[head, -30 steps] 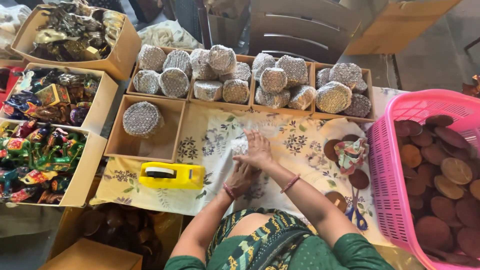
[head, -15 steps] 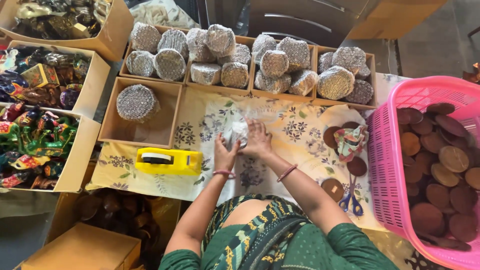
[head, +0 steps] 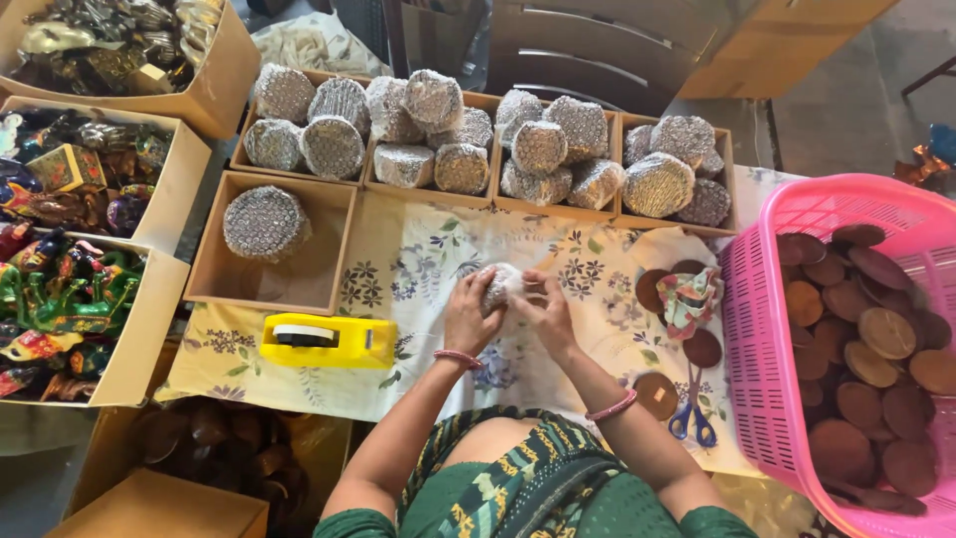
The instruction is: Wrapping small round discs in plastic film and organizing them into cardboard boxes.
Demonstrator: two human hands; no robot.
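My left hand and my right hand are both closed around a small round bundle in bubble wrap, held just above the floral cloth. Each wrist wears a pink bangle. A yellow tape dispenser lies on the cloth to the left of my left hand. Right of my right hand lie a few brown round discs, a crumpled patterned cloth and blue-handled scissors.
Cardboard trays along the far side hold several bubble-wrapped rounds. A pink plastic basket of brown discs stands at right. Boxes of colourful figurines line the left. Another cardboard box sits at lower left.
Both hands stay on the wrapped bundle, turning and pressing it. The view has drifted slightly down and left.
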